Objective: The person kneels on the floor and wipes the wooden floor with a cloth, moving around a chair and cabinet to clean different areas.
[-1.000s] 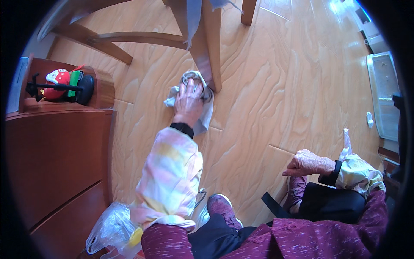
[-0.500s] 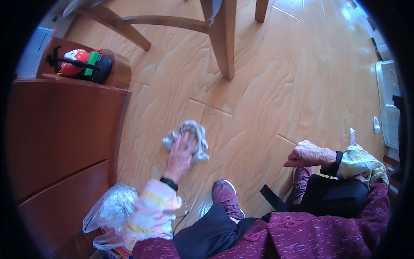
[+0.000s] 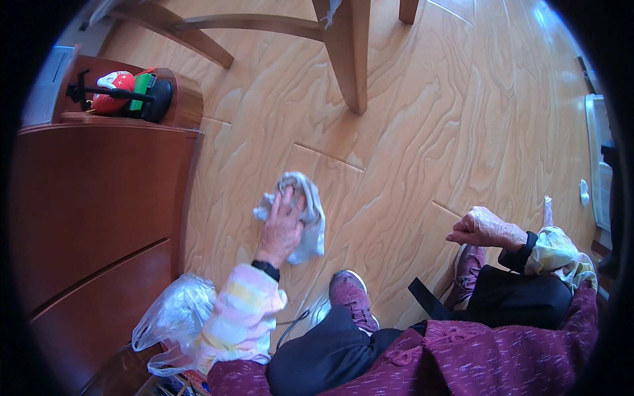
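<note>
On the wooden floor, a crumpled greyish-white cloth lies in front of my left shoe. My left hand presses down on it from above, the fingers bent into its folds. The cloth's right side trails back toward me. My right hand is closed in a fist above my right knee, with nothing seen in it. Both forearms wear pastel sleeve covers and black wristbands.
A reddish-brown cabinet stands at left, with a red ornament and a black stand on it. A clear plastic bag sits by its base. Wooden chair legs rise ahead. A small white scrap lies far right.
The cloth under my left hand has spread out, its right edge now hanging nearer to me. The whole view has shifted slightly. My right hand stays in a fist.
</note>
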Motion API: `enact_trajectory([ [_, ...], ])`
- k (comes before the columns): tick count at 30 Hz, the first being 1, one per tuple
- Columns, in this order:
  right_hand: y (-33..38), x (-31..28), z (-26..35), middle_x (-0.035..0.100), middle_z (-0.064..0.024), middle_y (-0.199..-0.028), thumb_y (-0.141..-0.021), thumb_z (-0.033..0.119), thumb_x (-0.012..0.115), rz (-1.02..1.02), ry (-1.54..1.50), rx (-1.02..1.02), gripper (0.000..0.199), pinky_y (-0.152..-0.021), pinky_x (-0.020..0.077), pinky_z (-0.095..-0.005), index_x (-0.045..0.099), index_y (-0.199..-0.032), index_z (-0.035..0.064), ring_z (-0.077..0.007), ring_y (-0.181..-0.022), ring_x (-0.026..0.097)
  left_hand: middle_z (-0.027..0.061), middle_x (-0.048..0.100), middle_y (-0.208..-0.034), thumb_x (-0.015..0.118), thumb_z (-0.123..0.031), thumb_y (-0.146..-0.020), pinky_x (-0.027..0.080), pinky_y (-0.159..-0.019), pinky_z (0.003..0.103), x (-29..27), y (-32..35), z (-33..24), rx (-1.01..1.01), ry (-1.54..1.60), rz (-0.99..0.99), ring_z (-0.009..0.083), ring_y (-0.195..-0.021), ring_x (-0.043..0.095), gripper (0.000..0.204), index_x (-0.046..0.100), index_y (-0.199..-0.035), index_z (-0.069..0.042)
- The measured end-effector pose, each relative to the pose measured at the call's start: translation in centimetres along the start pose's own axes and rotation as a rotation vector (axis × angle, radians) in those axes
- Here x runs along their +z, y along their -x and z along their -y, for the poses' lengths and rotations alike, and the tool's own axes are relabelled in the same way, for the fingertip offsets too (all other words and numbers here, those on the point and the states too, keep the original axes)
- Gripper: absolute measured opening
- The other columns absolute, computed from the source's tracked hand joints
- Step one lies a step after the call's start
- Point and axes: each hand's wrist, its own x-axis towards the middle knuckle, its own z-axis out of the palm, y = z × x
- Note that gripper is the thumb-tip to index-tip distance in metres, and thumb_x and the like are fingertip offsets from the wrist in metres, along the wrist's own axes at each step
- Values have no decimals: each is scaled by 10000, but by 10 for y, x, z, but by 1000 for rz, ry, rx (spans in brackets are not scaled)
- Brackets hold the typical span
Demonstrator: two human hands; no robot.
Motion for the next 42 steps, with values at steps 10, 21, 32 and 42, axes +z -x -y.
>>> enact_trajectory([
  [10,0,2,4,536,-194,-583,-856,329,631,38,28,6,372,-495,431,-417,611,-636,31,-375,-554,546,174,389,-1409,575,-72,-747,362,-1047,463,1,-156,-3,70,-76,-169,425,-1283,358,574,480,-1312,-105],
  [21,-2,-14,47,597,-161,-628,-865,359,606,106,253,-189,366,-539,480,-412,634,-678,46,-345,-617,603,143,372,-1432,565,-300,-827,244,-1107,456,38,-100,-108,420,101,149,356,-1339,312,584,443,-1364,-108],
  [32,10,-13,32,609,-160,-650,-868,341,600,84,258,-172,338,-551,490,-413,640,-696,53,-344,-629,612,116,388,-1435,614,-262,-780,323,-1066,417,-8,-99,7,-35,-103,-42,283,-1298,386,626,442,-1362,-110],
  [42,20,-2,0,612,-171,-665,-859,337,601,126,175,-90,322,-578,490,-422,649,-719,52,-356,-655,611,178,264,-1481,656,-229,-761,253,-1112,469,34,-96,-59,170,-4,56,426,-1340,265,677,409,-1376,-92],
])
